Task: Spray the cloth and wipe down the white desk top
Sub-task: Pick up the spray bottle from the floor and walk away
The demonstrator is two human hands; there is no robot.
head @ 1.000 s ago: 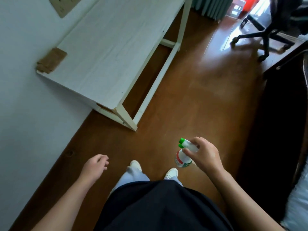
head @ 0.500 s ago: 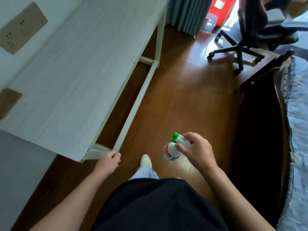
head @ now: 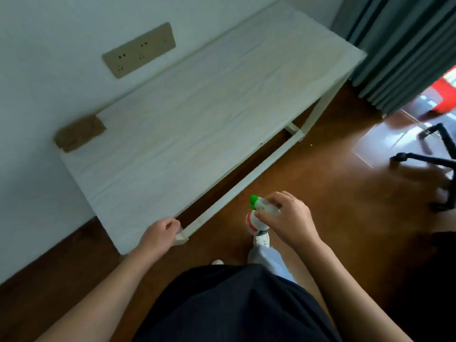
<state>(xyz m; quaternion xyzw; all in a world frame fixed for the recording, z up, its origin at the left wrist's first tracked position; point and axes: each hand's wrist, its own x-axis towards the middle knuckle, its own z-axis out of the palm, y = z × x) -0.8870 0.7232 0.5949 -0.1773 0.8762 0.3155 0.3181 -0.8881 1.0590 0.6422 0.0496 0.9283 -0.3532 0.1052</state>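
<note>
The white desk top (head: pixel 202 124) stands against the wall, filling the upper middle of the view. A brown cloth (head: pixel 79 133) lies on its far left corner by the wall. My right hand (head: pixel 288 219) holds a small white spray bottle (head: pixel 255 222) with a green nozzle and a red band, over the floor in front of the desk. My left hand (head: pixel 159 234) hangs at the desk's near corner with fingers loosely curled and nothing visible in it.
A beige socket plate (head: pixel 139 50) sits on the wall above the desk. Grey curtains (head: pixel 404 45) hang at the upper right. A black office chair base (head: pixel 429 159) stands on the brown wooden floor (head: pixel 320 183) at the right.
The view has swung left and closer, so the whole desk top and the cloth now show. My left hand has come up to the desk's near corner. The bottle stays in my right hand.
</note>
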